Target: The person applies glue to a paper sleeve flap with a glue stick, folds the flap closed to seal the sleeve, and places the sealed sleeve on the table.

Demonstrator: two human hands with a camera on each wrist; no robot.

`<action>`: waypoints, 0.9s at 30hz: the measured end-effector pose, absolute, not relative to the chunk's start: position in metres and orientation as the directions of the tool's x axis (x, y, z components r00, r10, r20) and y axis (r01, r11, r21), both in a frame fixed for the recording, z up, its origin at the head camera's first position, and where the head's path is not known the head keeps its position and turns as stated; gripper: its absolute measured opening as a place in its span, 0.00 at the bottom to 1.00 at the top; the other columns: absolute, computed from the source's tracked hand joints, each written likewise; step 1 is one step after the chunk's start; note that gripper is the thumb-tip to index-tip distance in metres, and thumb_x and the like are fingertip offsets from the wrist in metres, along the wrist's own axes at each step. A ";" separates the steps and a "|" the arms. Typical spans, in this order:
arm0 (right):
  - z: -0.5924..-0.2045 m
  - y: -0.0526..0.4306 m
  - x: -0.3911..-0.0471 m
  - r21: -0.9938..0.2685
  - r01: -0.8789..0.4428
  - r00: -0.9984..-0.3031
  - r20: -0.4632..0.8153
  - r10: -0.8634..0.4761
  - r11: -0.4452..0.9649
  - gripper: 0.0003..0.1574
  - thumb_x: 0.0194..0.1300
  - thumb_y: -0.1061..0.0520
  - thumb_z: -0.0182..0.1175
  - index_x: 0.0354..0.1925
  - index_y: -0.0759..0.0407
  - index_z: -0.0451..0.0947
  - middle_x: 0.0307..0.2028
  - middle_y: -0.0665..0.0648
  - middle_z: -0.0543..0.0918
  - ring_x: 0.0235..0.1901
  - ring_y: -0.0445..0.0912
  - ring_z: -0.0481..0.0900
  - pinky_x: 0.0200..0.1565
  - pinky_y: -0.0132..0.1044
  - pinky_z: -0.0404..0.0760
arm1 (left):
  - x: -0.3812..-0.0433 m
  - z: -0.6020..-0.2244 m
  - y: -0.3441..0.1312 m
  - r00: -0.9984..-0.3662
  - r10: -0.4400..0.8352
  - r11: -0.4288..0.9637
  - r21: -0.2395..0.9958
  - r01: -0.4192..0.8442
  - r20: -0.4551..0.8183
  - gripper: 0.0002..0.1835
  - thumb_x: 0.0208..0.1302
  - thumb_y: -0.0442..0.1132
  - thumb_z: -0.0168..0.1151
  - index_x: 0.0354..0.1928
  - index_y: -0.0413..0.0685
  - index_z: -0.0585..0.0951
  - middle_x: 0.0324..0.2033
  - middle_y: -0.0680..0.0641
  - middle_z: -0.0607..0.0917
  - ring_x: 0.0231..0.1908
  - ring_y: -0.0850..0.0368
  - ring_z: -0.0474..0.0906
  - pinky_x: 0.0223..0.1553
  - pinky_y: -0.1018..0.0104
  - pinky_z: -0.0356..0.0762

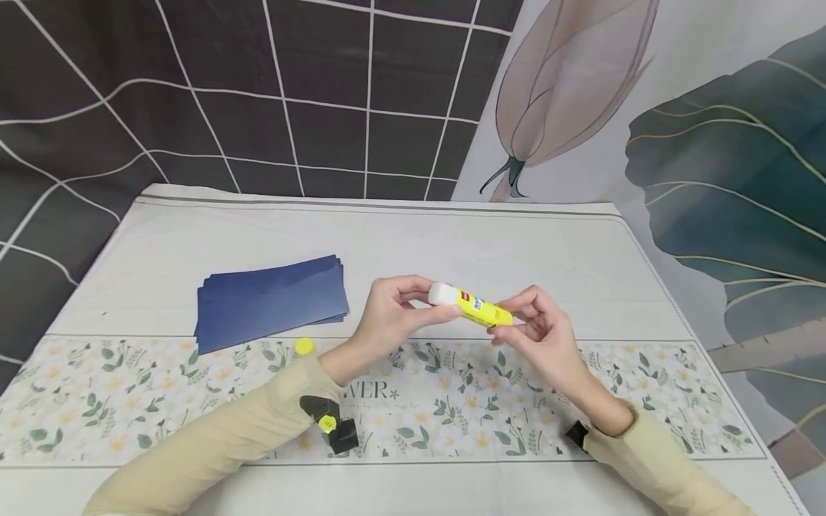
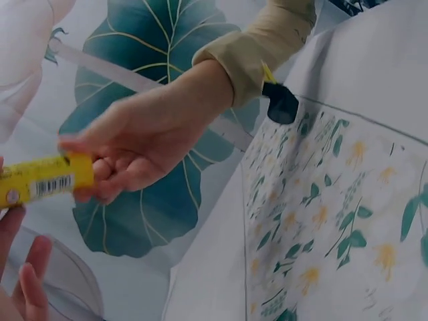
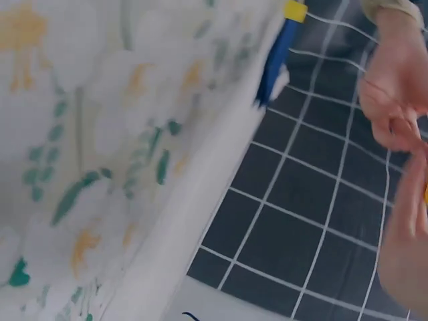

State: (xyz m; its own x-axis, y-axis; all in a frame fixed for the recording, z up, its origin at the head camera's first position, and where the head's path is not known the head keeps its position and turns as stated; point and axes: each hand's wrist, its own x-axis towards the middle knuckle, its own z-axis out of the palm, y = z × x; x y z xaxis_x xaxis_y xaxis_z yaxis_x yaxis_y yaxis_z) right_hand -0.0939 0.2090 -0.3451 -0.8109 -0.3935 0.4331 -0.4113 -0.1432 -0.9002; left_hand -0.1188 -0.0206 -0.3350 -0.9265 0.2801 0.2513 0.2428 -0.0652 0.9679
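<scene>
A glue stick (image 1: 480, 308) with a yellow barrel and a white end is held tilted above the table, between both hands. My left hand (image 1: 396, 308) pinches it near the white end, thumb in front. At the other end, the fingertips of my right hand (image 1: 538, 330) grip the yellow base. Seen in the left wrist view, the barrel (image 2: 47, 180) shows a barcode, and the right hand (image 2: 150, 137) holds its base. In the right wrist view the glue stick is almost wholly cut off at the edge, beside the right hand (image 3: 408, 234).
A loose stack of dark blue paper pieces or envelopes (image 1: 271, 301) lies on the left of the table. In front of it sits a small round yellow piece (image 1: 305, 346), perhaps a cap. A floral-banded cloth (image 1: 484, 401) covers the table. Dark gridded fabric (image 1: 323, 93) hangs behind.
</scene>
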 end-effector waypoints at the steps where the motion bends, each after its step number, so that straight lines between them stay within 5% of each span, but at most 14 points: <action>1: -0.344 0.210 -0.096 -0.911 -0.367 -0.788 0.411 -0.458 -0.186 0.12 0.71 0.68 0.48 0.50 0.60 0.70 0.44 0.50 0.85 0.35 0.40 0.85 0.35 0.33 0.85 | -0.119 -0.334 -0.021 -0.922 0.292 -0.075 0.967 0.245 0.256 0.12 0.48 0.27 0.71 0.38 0.31 0.84 0.36 0.36 0.87 0.29 0.67 0.81 0.26 0.74 0.76; 5: -0.338 0.215 -0.102 -0.963 -0.123 -0.710 0.254 -0.657 -0.239 0.15 0.78 0.61 0.33 0.49 0.55 0.67 0.39 0.48 0.84 0.36 0.38 0.82 0.35 0.32 0.84 | -0.120 -0.331 -0.023 -0.913 0.315 -0.103 0.966 0.238 0.259 0.11 0.48 0.27 0.70 0.36 0.31 0.84 0.36 0.36 0.88 0.26 0.67 0.80 0.25 0.75 0.75; 9: -0.334 0.216 -0.101 -0.970 -0.100 -0.728 0.224 -0.648 -0.223 0.14 0.77 0.62 0.36 0.46 0.54 0.69 0.37 0.46 0.83 0.36 0.36 0.81 0.38 0.31 0.84 | -0.120 -0.330 -0.023 -0.914 0.313 -0.127 0.965 0.230 0.259 0.12 0.48 0.26 0.69 0.37 0.28 0.83 0.36 0.34 0.87 0.26 0.67 0.81 0.24 0.75 0.76; 13: -0.335 0.213 -0.096 -0.934 -0.327 -0.770 0.353 -0.531 -0.148 0.08 0.74 0.68 0.42 0.46 0.63 0.68 0.40 0.47 0.84 0.37 0.37 0.84 0.39 0.32 0.85 | -0.119 -0.330 -0.020 -0.918 0.295 -0.148 0.962 0.229 0.264 0.12 0.48 0.24 0.68 0.38 0.26 0.82 0.37 0.32 0.86 0.30 0.68 0.82 0.27 0.75 0.79; 15: -0.338 0.211 -0.094 -0.842 -0.537 -0.731 0.491 -0.474 -0.045 0.07 0.73 0.66 0.47 0.44 0.71 0.66 0.42 0.50 0.83 0.39 0.36 0.84 0.39 0.30 0.84 | -0.118 -0.331 -0.018 -0.926 0.284 -0.153 0.965 0.214 0.250 0.12 0.48 0.24 0.68 0.37 0.25 0.81 0.37 0.34 0.87 0.31 0.68 0.83 0.29 0.75 0.80; 18: -0.344 0.209 -0.097 -0.498 -0.845 -0.529 0.730 -0.433 0.194 0.18 0.72 0.59 0.51 0.37 0.77 0.64 0.39 0.59 0.83 0.38 0.40 0.83 0.40 0.27 0.83 | -0.114 -0.331 -0.016 -0.936 0.277 -0.156 0.971 0.181 0.219 0.13 0.48 0.26 0.68 0.37 0.25 0.81 0.36 0.38 0.88 0.30 0.68 0.83 0.30 0.74 0.80; 21: -0.347 0.209 -0.101 -0.218 -0.909 -0.370 0.815 -0.446 0.356 0.24 0.73 0.52 0.51 0.34 0.75 0.65 0.33 0.67 0.81 0.36 0.46 0.82 0.42 0.26 0.82 | -0.112 -0.331 -0.016 -0.937 0.279 -0.152 0.973 0.174 0.211 0.13 0.48 0.27 0.68 0.37 0.26 0.81 0.36 0.38 0.88 0.28 0.68 0.83 0.29 0.74 0.79; 24: -0.344 0.211 -0.098 -0.467 -0.857 -0.505 0.678 -0.534 0.218 0.14 0.74 0.59 0.48 0.42 0.74 0.63 0.38 0.60 0.82 0.35 0.45 0.82 0.40 0.31 0.83 | -0.113 -0.333 -0.019 -0.928 0.296 -0.137 0.971 0.195 0.228 0.13 0.49 0.27 0.68 0.37 0.26 0.81 0.36 0.36 0.87 0.29 0.68 0.82 0.29 0.74 0.80; 27: -0.338 0.212 -0.094 -0.855 -0.519 -0.672 0.419 -0.611 -0.016 0.07 0.74 0.67 0.41 0.49 0.65 0.62 0.41 0.52 0.82 0.37 0.39 0.82 0.39 0.34 0.84 | -0.116 -0.334 -0.023 -0.914 0.317 -0.127 0.967 0.222 0.251 0.12 0.49 0.26 0.67 0.37 0.26 0.81 0.36 0.35 0.87 0.29 0.69 0.82 0.29 0.74 0.80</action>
